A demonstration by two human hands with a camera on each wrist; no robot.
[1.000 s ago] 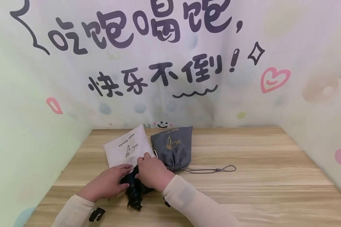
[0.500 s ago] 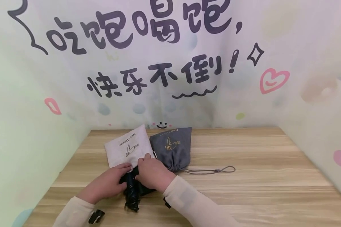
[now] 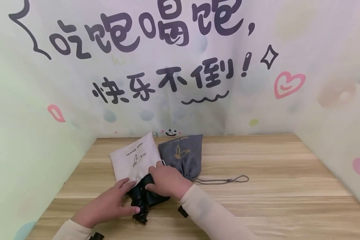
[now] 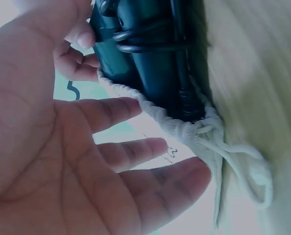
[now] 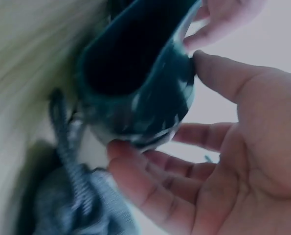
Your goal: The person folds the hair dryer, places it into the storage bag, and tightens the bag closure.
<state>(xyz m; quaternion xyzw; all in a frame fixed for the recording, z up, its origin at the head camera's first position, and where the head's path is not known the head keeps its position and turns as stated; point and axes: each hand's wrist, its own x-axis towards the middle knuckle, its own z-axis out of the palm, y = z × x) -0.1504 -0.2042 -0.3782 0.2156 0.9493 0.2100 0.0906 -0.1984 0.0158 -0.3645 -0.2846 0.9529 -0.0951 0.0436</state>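
Note:
A black hair dryer [image 3: 156,199], its cord wound around it, lies partly inside a pale drawstring bag [image 3: 129,166] printed "Hair Dryer". The left wrist view shows the bag's gathered rim [image 4: 172,128] around the dryer, with a loose white drawstring [image 4: 250,166] beside it. My left hand [image 3: 106,205] has its fingers extended against the bag near that rim, its thumb over the cord bundle. On the other side, my right hand [image 3: 169,181] holds the dryer's wide open end [image 5: 160,98] between thumb and fingers. How far the dryer reaches into the bag is hidden.
A dark grey drawstring pouch [image 3: 189,156] with a gold dryer print lies right of the pale bag, its grey cord [image 3: 240,179] stretching rightward on the wooden table [image 3: 273,200]. A printed fabric backdrop [image 3: 174,116] rises behind the table.
My left hand has drawn back toward the lower left and its fingers have spread. My right hand has shifted slightly right, and more of the black dryer shows between the hands.

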